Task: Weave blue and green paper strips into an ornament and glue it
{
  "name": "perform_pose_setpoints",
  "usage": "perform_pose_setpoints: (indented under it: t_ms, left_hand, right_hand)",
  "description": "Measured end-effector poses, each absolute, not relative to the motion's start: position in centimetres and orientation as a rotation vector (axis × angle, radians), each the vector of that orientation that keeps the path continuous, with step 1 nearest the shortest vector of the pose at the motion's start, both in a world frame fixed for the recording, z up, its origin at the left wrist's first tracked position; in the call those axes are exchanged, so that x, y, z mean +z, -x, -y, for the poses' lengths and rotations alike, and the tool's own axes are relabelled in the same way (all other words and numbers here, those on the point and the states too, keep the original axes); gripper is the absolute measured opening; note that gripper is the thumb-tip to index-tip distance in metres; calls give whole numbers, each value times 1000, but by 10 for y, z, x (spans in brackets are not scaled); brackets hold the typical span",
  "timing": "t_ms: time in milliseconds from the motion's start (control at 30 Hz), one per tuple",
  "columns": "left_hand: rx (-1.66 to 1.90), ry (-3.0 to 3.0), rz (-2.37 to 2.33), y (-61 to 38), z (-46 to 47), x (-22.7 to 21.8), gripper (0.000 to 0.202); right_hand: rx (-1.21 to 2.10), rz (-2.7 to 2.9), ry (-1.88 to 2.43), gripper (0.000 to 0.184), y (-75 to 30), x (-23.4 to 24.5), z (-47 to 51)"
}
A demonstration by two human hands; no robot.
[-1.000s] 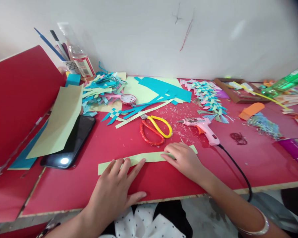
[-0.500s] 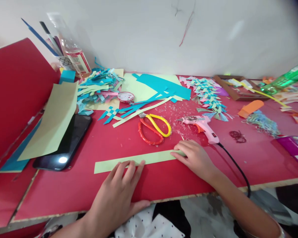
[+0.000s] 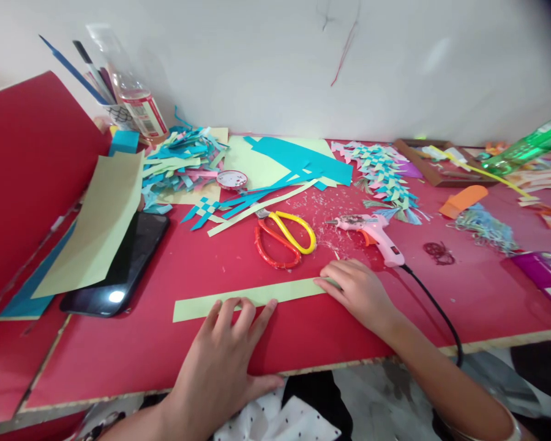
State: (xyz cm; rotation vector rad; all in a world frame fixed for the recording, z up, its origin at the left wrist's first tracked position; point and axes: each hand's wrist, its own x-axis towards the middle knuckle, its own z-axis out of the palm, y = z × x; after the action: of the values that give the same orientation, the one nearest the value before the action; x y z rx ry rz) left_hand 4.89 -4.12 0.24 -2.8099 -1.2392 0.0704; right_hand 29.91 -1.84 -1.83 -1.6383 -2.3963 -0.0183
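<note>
A pale green paper strip (image 3: 284,291) lies flat near the front of the red table, tilting slightly up toward the right. My left hand (image 3: 224,355) rests with fingers spread, its fingertips pressing on the strip's lower edge and the thumb stretched to the right. At the strip's right end my right hand (image 3: 356,294) is closed, thumb and fingers gripping the paper and covering that end. Just beyond the strip lie scissors (image 3: 287,239) with one red and one yellow handle. A pink glue gun (image 3: 371,231) lies behind my right hand, pointing left.
On the left, a green sheet (image 3: 96,220) overlaps a black phone (image 3: 128,269). Cut paper shreds (image 3: 183,159), blue paper (image 3: 298,159) and a woven paper piece (image 3: 383,174) lie along the wall. The glue gun's black cable (image 3: 436,309) runs over the table's front edge. A green bottle (image 3: 528,147) leans at right.
My left index finger has slid slightly right along the strip, and the left thumb has shifted a little right. My right hand keeps its hold at the strip's end.
</note>
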Motion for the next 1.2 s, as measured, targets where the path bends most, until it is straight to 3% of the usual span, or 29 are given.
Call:
perform_pose_setpoints:
  t_ms: [233, 433, 1200]
  left_hand:
    - [-104, 2905, 938, -56, 33, -4, 69]
    - [-72, 2930, 1186, -74, 34, -2, 74]
    - [74, 2903, 1268, -84, 41, -1, 83]
  right_hand:
    - [32, 2360, 1664, 27, -297, -16, 18]
    - [122, 2312, 1691, 23, -298, -15, 19]
    - [91, 2142, 1868, 24, -317, -19, 29]
